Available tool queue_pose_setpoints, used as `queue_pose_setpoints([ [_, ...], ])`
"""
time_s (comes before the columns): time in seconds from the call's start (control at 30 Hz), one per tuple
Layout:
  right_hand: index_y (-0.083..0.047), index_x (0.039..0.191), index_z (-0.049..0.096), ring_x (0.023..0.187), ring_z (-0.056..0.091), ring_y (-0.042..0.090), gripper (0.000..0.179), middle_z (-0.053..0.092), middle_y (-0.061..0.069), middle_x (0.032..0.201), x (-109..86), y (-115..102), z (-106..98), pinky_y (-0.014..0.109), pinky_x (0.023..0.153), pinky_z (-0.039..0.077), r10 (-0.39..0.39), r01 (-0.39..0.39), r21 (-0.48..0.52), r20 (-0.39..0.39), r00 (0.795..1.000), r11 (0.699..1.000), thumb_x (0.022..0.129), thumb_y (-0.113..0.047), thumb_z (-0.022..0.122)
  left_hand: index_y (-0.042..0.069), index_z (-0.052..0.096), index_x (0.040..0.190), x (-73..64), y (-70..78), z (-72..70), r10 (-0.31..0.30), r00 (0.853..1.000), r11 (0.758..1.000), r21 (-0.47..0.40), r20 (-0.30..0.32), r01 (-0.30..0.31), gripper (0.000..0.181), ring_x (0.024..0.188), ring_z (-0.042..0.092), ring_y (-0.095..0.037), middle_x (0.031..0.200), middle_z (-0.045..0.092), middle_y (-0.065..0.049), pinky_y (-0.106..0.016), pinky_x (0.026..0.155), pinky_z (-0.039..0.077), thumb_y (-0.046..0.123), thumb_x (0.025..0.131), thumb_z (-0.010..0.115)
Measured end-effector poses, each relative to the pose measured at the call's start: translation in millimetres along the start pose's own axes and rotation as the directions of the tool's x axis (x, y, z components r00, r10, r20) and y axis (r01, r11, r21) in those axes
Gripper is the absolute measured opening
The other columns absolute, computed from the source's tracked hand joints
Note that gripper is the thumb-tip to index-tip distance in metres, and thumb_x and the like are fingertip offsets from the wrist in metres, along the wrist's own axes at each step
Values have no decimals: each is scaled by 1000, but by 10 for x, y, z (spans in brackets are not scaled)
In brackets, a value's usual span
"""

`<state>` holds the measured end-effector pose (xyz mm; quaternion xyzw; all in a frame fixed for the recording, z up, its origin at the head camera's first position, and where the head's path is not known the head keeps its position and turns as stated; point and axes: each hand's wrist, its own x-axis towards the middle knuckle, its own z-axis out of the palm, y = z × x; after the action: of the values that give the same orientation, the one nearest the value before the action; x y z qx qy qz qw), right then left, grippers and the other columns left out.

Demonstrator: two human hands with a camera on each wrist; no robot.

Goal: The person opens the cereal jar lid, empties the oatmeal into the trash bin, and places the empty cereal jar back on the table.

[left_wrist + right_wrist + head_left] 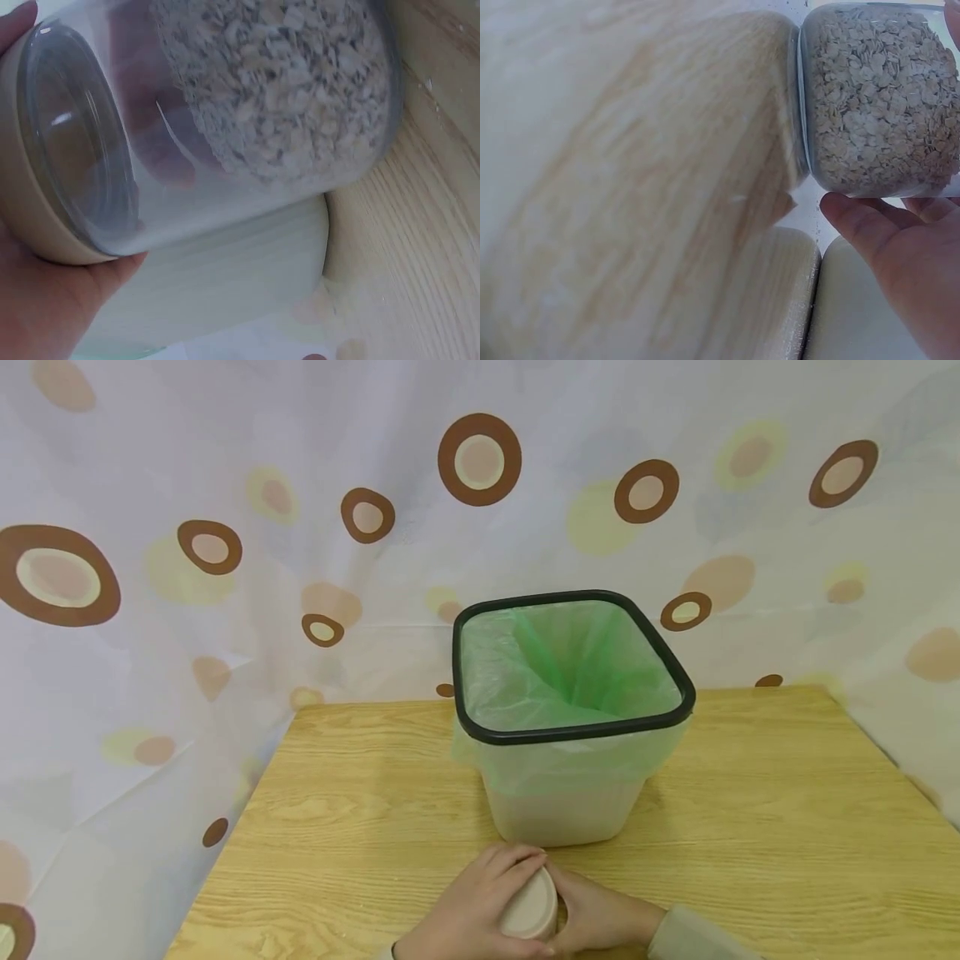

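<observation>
A clear jar [277, 97] partly filled with oat flakes [885, 97] stands upright at the table's near side, its base at the tabletop. Its round beige lid [531, 906] faces up in the head view. My left hand [467, 910] curls around the lid from the left, thumb on the near edge and fingers over the far edge. From the right, my right hand [600, 914] grips the jar's side below the lid. The right wrist view shows right fingers [862, 221] against the clear wall; part of that hand is out of frame.
Just beyond the hands stands a pale bin [562, 814] with a black rim [577, 731] and a green plastic liner [607, 681] folded over its edge. The wooden table [360, 810] meets a patterned curtain [405, 577] at the back and sides.
</observation>
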<state>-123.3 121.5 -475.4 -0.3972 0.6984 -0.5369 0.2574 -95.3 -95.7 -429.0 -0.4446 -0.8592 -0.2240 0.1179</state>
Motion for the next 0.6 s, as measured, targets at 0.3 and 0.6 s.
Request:
queue_pose_setpoints([
  [0.3,-13,156,11,136,31,14,98,24,17,155,-5,8,2,25,107,27,15,-15,-26,-10,1000,1000,85,-19,77,0,56,133,-21,55,102,-17,992,997,71,-129,26,79,115,52,-21,130,56,-8,-32,96,44,51,76,77],
  [0.6,-2,155,6,138,27,17,101,18,20,156,6,-2,2,27,108,28,33,-33,-40,7,999,999,86,-26,75,0,61,126,-25,159,185,-126,973,971,176,-194,161,79,113,54,-22,125,59,-8,-33,95,44,54,72,79],
])
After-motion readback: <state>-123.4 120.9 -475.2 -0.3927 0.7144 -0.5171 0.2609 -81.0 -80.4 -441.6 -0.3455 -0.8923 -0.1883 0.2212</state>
